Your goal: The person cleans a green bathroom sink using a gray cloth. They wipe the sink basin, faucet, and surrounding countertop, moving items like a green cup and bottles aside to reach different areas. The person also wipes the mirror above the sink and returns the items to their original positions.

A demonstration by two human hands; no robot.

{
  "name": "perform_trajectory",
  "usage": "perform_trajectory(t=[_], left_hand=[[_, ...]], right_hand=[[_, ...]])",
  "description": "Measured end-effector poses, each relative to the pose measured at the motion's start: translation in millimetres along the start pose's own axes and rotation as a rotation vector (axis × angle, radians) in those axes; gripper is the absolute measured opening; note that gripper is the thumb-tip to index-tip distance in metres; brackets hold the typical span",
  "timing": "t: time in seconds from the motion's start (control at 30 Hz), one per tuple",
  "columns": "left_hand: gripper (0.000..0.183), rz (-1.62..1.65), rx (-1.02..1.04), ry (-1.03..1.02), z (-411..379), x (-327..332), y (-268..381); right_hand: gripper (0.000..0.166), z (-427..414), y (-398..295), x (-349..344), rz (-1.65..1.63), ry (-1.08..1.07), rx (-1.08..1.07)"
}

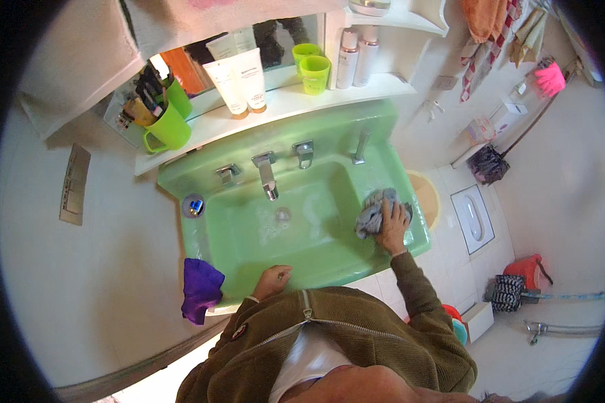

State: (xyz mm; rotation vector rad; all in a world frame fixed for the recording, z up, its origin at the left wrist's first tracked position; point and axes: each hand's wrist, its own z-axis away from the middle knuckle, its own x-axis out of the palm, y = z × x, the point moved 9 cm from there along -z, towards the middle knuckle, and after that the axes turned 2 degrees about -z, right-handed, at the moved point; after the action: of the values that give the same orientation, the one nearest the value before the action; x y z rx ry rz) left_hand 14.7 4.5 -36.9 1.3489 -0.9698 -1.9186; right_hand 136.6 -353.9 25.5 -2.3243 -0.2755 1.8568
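My right hand [393,227] presses on a bunched grey cloth [370,217] lying on the right ledge of a green sink [322,262]. Its fingers are spread over the cloth. My left hand [274,282] rests by the front rim of the sink, fingers partly curled, with nothing seen in it. A chrome faucet [267,176] juts from the back wall of the basin, between two chrome handles. Below it lies the drain [282,215], with wet patches around. A purple cloth [201,289] hangs over the front left corner.
A white shelf [282,106] above the sink bears white tubes [251,83], green cups [314,75], a green mug [169,128] and bottles [348,60]. A chrome upright fitting [361,146] stands at the sink's back right. Right of the sink are a beige basin [423,199] and a squat toilet [473,217].
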Motion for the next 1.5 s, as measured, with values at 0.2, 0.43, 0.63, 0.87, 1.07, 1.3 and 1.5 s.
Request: perform_trajectory(t=[0.2,0.43,0.63,0.87,1.07,1.3,1.5], left_hand=[[0.022,0.135,0.078,0.074,-26.0,-56.8,51.4],[0.034,-0.054,0.503,0.841,-83.6,-236.1,208.0],[0.060,-0.227,0.473,1.065,-149.1,-289.6,235.2],[0.055,-0.271,0.205,0.952,-204.2,-309.1,198.9],[0.060,-0.436,0.256,1.064,-191.3,-310.6,213.1],[0.044,-0.377,0.496,1.183,-144.6,-292.1,234.0],[0.025,-0.192,0.471,0.951,-173.3,-265.0,238.5]], right_hand=[[0.095,-109.8,14.9,4.1,0.039,-0.008,0.115],[0.079,-100.2,3.6,5.8,0.048,0.152,0.121],[0.073,-54.8,-19.0,0.1,-0.046,0.064,0.075],[0.075,-27.4,-31.2,-6.4,-0.077,0.138,0.006],[0.076,-35.8,-27.9,-3.9,-0.050,0.144,0.044],[0.076,-52.4,-24.6,1.1,-0.052,0.123,0.149],[0.069,-52.5,-24.7,4.1,-0.052,0.099,0.155]])
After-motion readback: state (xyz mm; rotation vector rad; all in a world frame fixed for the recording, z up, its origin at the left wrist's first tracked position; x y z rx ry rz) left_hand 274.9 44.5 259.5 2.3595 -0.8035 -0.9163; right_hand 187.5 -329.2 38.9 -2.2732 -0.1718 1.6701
